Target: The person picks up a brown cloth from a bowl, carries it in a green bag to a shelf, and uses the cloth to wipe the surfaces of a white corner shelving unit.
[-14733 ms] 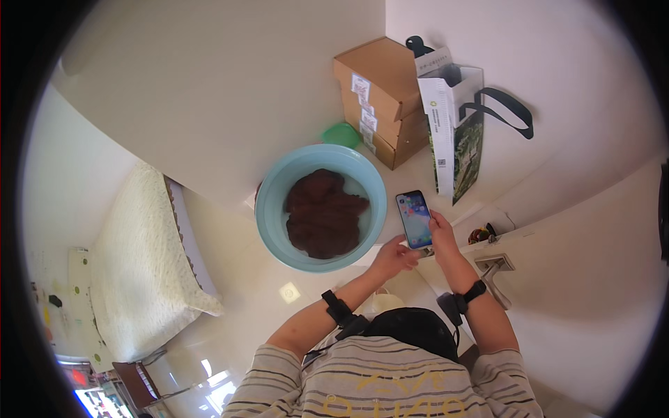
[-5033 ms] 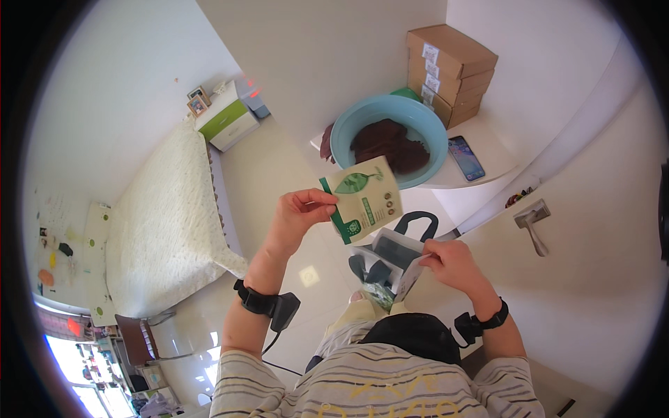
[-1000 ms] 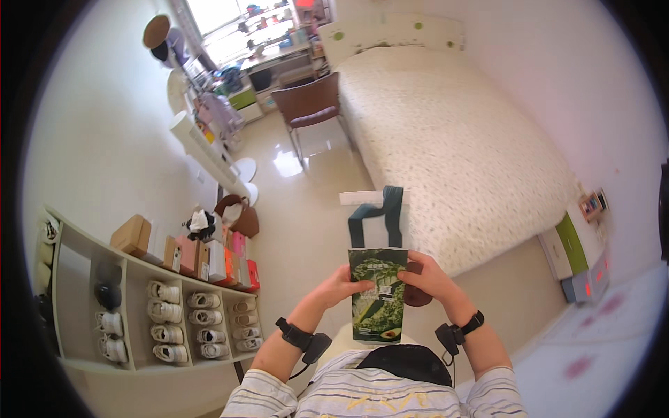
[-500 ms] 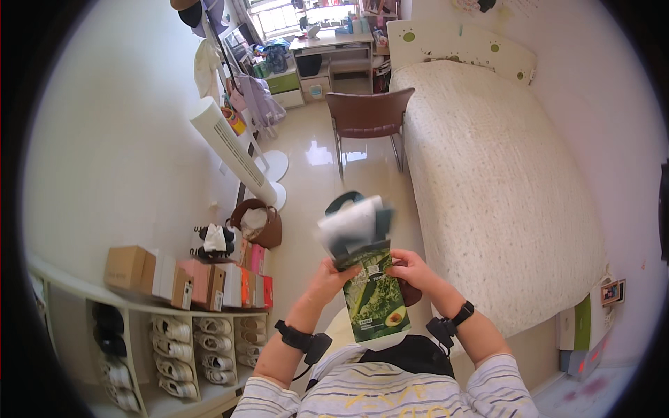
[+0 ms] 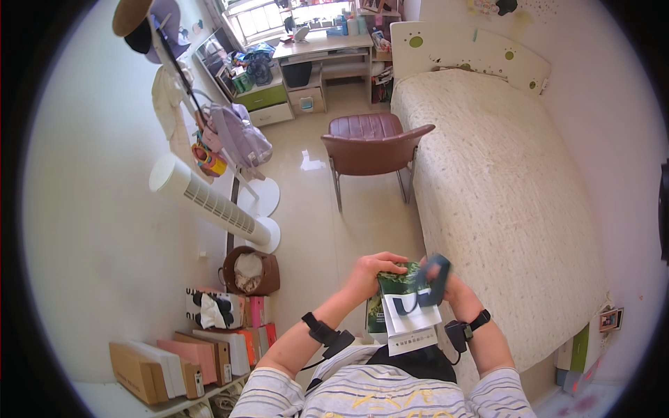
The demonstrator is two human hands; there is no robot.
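Observation:
In front of my waist is a flat green printed bag (image 5: 376,317) with leafy pictures. My left hand (image 5: 373,273) closes on its upper left edge, thumb and fingers pinching it. Over the bag's front hangs a white panel (image 5: 410,313) with dark green marks and a line of small print along its lower edge. A dark green strap loop (image 5: 437,282), blurred, stands up at the upper right. Behind this loop my right hand (image 5: 456,287) grips the bag's right side; its fingers are partly hidden. Black bands with small boxes circle both wrists.
A brown chair (image 5: 369,150) stands ahead, beside the bed (image 5: 502,188) on the right. At left are a white tower fan (image 5: 209,198), a brown basket (image 5: 268,272) and several shoe boxes (image 5: 143,366) on a shelf. A desk (image 5: 324,47) stands under the window.
The white and dark green part that stuck up above the green bag has folded down over its front. The bag has moved right, and both hands with it. My view has shifted.

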